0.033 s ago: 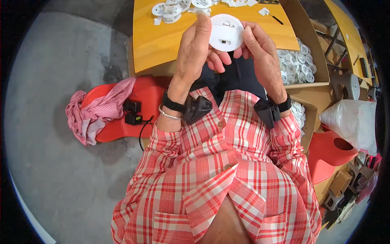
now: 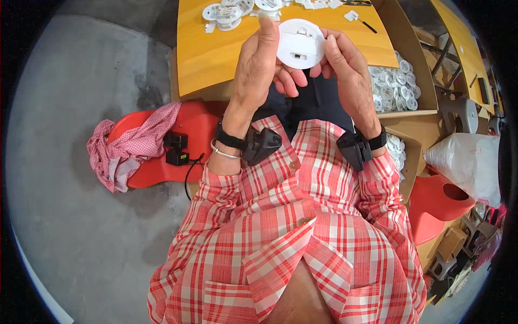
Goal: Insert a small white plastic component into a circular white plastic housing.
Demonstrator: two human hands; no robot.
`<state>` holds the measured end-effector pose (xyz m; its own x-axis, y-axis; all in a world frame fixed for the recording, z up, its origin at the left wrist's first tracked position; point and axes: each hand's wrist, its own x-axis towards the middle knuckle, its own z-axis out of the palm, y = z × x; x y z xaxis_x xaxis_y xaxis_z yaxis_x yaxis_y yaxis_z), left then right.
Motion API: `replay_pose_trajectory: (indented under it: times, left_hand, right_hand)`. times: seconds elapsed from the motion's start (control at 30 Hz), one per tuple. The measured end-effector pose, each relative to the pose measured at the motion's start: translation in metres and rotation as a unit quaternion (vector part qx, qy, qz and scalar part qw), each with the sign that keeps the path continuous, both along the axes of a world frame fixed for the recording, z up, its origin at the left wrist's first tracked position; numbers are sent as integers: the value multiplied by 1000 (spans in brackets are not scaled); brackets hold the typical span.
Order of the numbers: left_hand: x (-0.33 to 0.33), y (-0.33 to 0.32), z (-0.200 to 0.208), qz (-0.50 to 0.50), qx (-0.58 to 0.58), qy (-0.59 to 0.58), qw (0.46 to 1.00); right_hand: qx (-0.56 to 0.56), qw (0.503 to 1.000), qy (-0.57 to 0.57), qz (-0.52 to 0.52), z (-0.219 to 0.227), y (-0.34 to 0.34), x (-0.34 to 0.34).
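A round white plastic disc [image 2: 300, 55], with a raised band across it, a clip-like opening near its top and a small slot low down, is held up over the near edge of the yellow table. My left hand [image 2: 259, 65] grips its left rim, thumb pointing up and fingers curled behind. On the right rim, my right hand [image 2: 345, 65] pinches it between thumb and fingers. The fingertips behind the disc are partly hidden. More white discs [image 2: 228, 16] lie piled on the table beyond my left hand.
Small white pieces and a black pen-like tool [image 2: 369, 26] lie on the yellow table [image 2: 210, 65]. At right, a cardboard box [image 2: 426, 81] holds many white discs. A red stool [image 2: 199, 129] with a checked cloth [image 2: 145, 129] stands left; a white sack [image 2: 469, 162] sits right.
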<state>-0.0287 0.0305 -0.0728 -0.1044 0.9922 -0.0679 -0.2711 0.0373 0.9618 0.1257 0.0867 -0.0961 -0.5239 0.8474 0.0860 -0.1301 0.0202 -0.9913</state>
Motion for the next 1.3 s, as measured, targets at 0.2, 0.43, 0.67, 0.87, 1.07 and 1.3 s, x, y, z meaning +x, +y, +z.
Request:
replay_pose_trajectory:
  times: [0.2,0.43,0.67,0.87,1.07,1.3]
  left_hand:
    - [8,3,-3,20,17,91,996]
    - [18,9,-10,56,24,137,989]
    - [7,23,-44,-40,-70,171,982]
    - [-57,27,-72,106,-48,256,960]
    - [-116,66,-89,258,62,566,781]
    - [-140,104,-85,174,157,719,654]
  right_hand:
    - [44,999,-14,8,3,-3,-1]
    - [74,996,-22,-35,-12,1,-3]
    - [-67,994,-43,-78,-37,22,30]
    - [-102,919,32,-379,-111,57,216]
    - [-290,782,-177,-522,-234,5,376]
    - [-363,767,-329,-414,-338,-112,427]
